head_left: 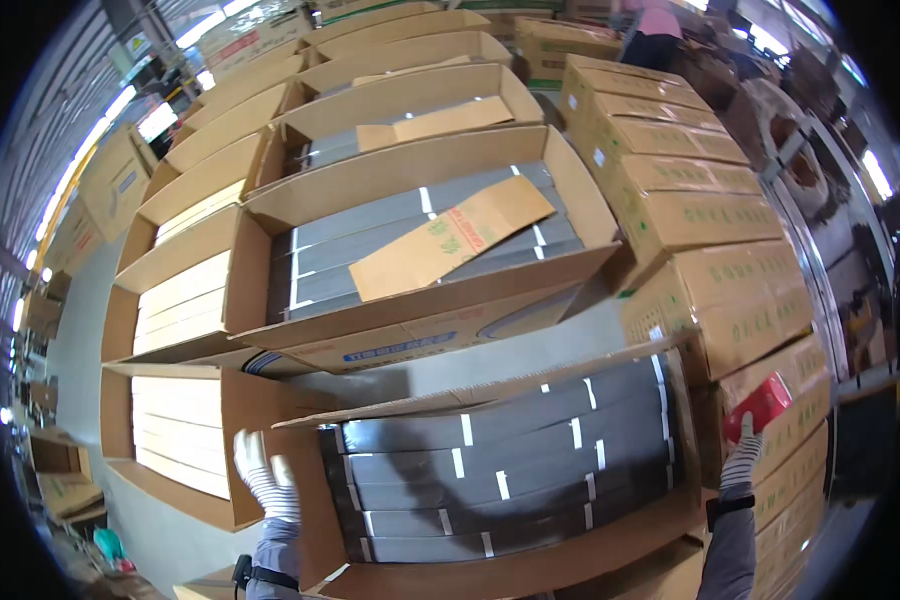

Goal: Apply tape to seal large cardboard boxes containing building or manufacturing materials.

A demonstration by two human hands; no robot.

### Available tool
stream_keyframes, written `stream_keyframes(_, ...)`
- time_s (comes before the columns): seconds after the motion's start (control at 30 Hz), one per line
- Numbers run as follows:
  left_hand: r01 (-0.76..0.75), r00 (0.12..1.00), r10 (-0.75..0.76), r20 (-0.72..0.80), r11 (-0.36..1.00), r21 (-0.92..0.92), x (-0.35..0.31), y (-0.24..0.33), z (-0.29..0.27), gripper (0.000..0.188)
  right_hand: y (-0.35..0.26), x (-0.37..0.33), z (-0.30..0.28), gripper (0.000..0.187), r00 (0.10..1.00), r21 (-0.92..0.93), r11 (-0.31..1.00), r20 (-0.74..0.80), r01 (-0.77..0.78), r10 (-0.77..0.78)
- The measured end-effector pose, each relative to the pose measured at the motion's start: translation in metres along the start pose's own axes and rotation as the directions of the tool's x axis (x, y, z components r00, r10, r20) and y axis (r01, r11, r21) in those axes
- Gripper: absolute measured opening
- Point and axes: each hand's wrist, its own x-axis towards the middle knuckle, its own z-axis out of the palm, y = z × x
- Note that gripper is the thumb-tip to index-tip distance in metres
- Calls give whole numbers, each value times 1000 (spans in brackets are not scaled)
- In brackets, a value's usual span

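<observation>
My left hand [262,474], in a white glove with a striped cuff, is at the left end of the near open carton [315,500]. Its fingers are apart and nothing shows in them. Dark grey wrapped bars with white bands [530,470] lie in rows inside that carton. To the right, my right hand [740,446], gloved the same way, grips the lower end of a red block-like object [765,402] over the stacked cartons. What exactly the red object is, I cannot make out; the fingertips are partly hidden by it.
Beyond stands another open carton [600,205] of dark bars, with a loose cardboard strip [452,238] across them. Open cartons of pale bars [180,425] line the left. Closed taped cartons [735,300] stack along the right. A person [654,35] stands at the back.
</observation>
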Motion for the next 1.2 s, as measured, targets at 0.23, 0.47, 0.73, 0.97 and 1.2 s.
stream_keyframes(0.23, 872, 400, -595, 697, 481, -91, -159, -71, 40, 69, 107, -17, 32, 58, 752, -125, 973, 618, -191, 227)
stream_keyframes(0.47, 629, 15, -476, 880, 688, 361, -273, 10, 171, 109, 226, -98, 109, 56, 469, -538, 487, 842, 689, 267)
stream_keyframes(0.73, 423, 342, -286, 895, 898, 125, -281, 19, 134, 87, 198, -81, 122, 65, 353, -411, 505, 911, 759, 213)
stream_keyframes(0.97, -25, 578, 94, 810, 995, -98, -239, -6, 10, 59, 156, -84, 133, 52, 264, -318, 274, 940, 907, 217)
stream_keyframes(1.2, -224, 684, 210, 698, 972, -73, -282, 86, -13, 57, -40, -134, 261, 48, 308, 17, 824, 923, 567, -231)
